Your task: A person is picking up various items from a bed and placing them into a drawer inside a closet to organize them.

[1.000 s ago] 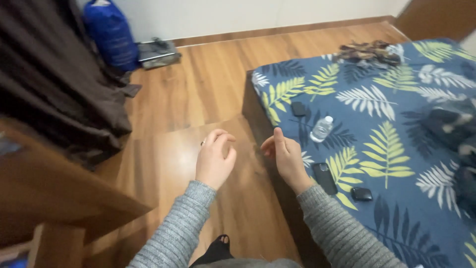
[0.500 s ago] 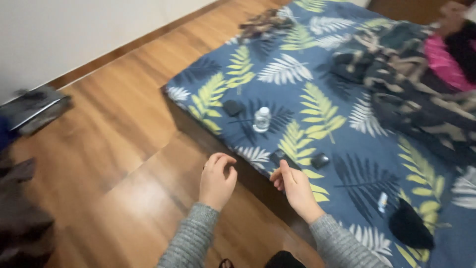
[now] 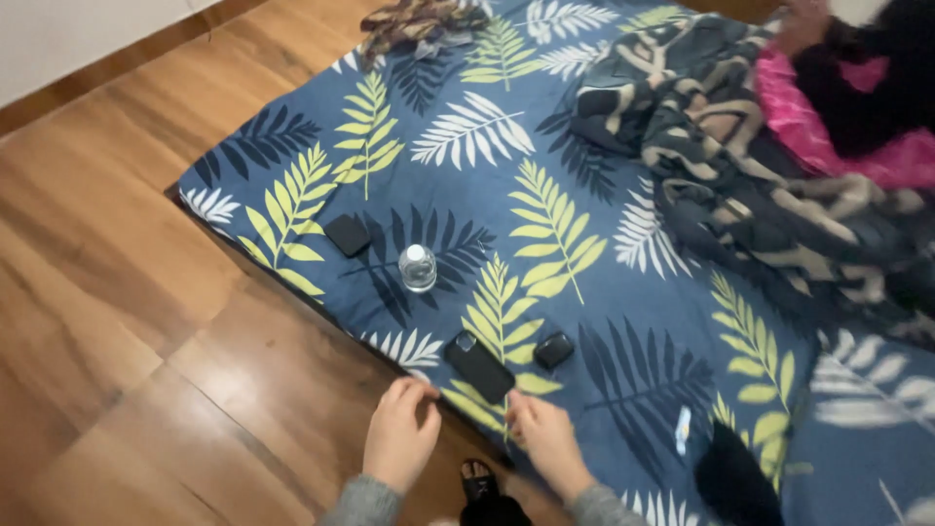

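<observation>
Black phone [image 3: 479,366], flat on leaf-print bedspread [image 3: 604,321] | left hand [image 3: 399,436] loosely curled, empty | right hand [image 3: 542,435] likewise

Bare wooden floor [image 3: 127,321] lies open to the left of the left hand [image 3: 399,438]. Just ahead of the right hand [image 3: 541,438], a flat black phone [image 3: 479,367] and a small black rounded case [image 3: 553,350] block the edge of the blue leaf-print bedcover [image 3: 487,175]. Further in stand a clear plastic bottle [image 3: 417,267] and a black square pad [image 3: 347,234]; a rumpled dark patterned blanket [image 3: 740,185] fills the right side, open cover between.

Home bedroom, leaf-print mattress [image 3: 604,321] on wooden floor [image 3: 107,292], rumpled blanket [image 3: 740,175]
</observation>
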